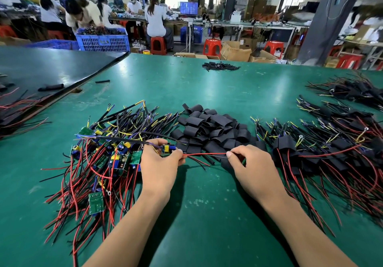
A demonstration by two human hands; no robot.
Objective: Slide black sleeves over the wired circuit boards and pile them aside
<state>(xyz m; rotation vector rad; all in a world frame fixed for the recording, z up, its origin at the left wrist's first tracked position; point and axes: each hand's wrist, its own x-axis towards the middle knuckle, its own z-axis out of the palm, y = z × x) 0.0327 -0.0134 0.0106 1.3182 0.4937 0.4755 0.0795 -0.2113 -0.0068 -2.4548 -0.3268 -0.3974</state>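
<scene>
Tabletop (pixel 207 84) green, far edge well beyond heap of black sleeves (pixel 211 130); only a small clump of black tubing (pixel 219 66) near that edge. Open green stretch between heap and far edge. Another open patch on camera side of heap, between the two forearms.

Left of heap, touching it: pile of bare wired circuit boards (pixel 107 154), red and black leads fanning toward camera. Right of heap, touching it: pile of sleeved boards (pixel 331 148), leads sprawled toward camera too. Second sleeved pile (pixel 352 92) farther right and beyond heap. Far left of heap: black mat (pixel 51 67) lying over tabletop, its edge running diagonal, with loose tubing and red wires on it.

Left hand (pixel 159 163) at near-left corner of heap, fingers curled, thumb and fingertips gripping one circuit board (pixel 169 148) with blue and yellow parts, at right edge of bare-board pile. Right hand (pixel 255 167) at near edge of heap, thumb and forefinger in a narrow pinch on red wire (pixel 205 154), stretched taut between both hands. Other right fingers curled in over a black sleeve (pixel 226 164); cannot tell whether held or just lying beneath. Hands near each other but apart, joined only by wire.
</scene>
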